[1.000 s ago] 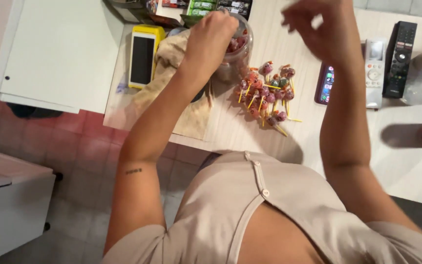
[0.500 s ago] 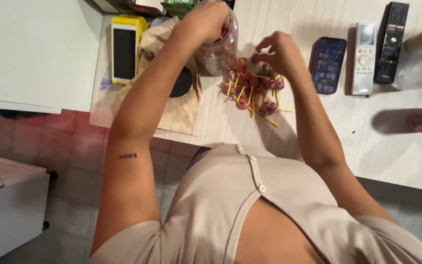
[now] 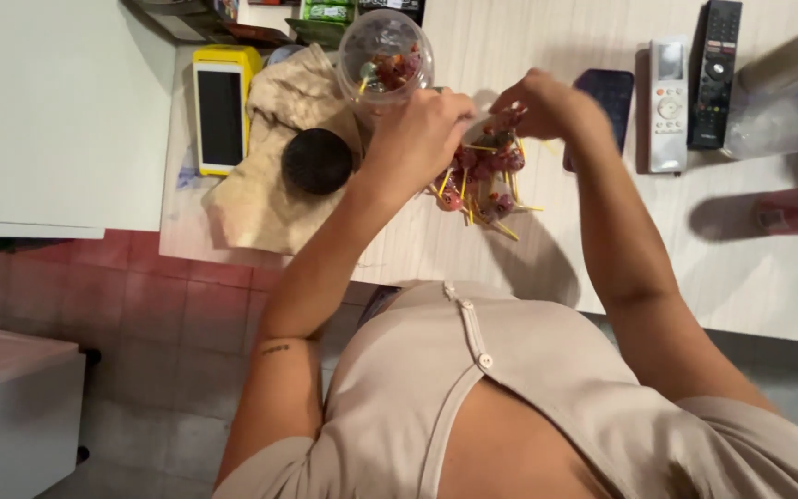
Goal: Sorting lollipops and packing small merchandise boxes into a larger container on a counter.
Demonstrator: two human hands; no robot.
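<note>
Seen from above, a person leans over a pale wooden table [image 3: 768,286] w/ both hands sunk in a heap of lollipops [image 3: 482,180], red and dark sweets on yellow sticks, lying about mid-table, a little back from the near edge. Left to right: a handset in a yellow case [image 3: 221,111] lies screen-up at the table's left edge; beside it a crumpled beige cloth [image 3: 260,199] carries a round black lid [image 3: 318,161], prob. parked there to leave the clear plastic tub [image 3: 385,60] open; that tub stands uncapped near the far edge, a few lollipops already inside, close enough to the heap for a short reach. The left hand [image 3: 417,139] is curled over the pile's left side, fingers closed down onto the sticks; whether it has actually pinched one can't be told. The right hand [image 3: 547,106] comes in from the far side, fingers bunched at the top of the heap, touching the sweets, grip likewise unclear. Further right, well apart: a dark phone [image 3: 607,92], a white remote [image 3: 668,102], a black remote [image 3: 715,74], lined up toward the far edge.
</note>
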